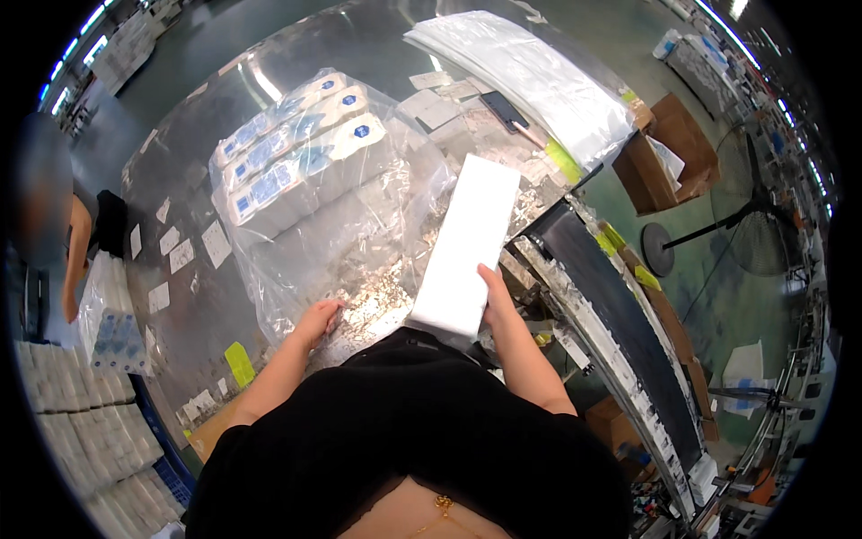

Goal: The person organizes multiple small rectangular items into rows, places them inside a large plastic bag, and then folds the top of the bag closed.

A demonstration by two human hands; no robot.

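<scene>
A large clear plastic bag (pixel 278 269) lies on the metal table with its near end toward me. Inside its far part sit three long packs (pixel 310 144) side by side, white with blue marks. My left hand (pixel 316 325) is closed in a pinch on the film at the bag's near edge; the fingertips are partly hidden. A long white rectangular pack (pixel 467 242) lies tilted in front of my body, its far end toward the right. My right hand (pixel 494 295) grips its right side near the close end, thumb on top.
Right of me runs a dark conveyor belt (pixel 620 305). White plastic sheets (pixel 530 76) are stacked at the far right, near a phone (pixel 503 111). Beyond stand a cardboard box (pixel 664 157) and a black fan (pixel 750 211). Another person (pixel 76 242) is at left, near stacked packs (pixel 90 413).
</scene>
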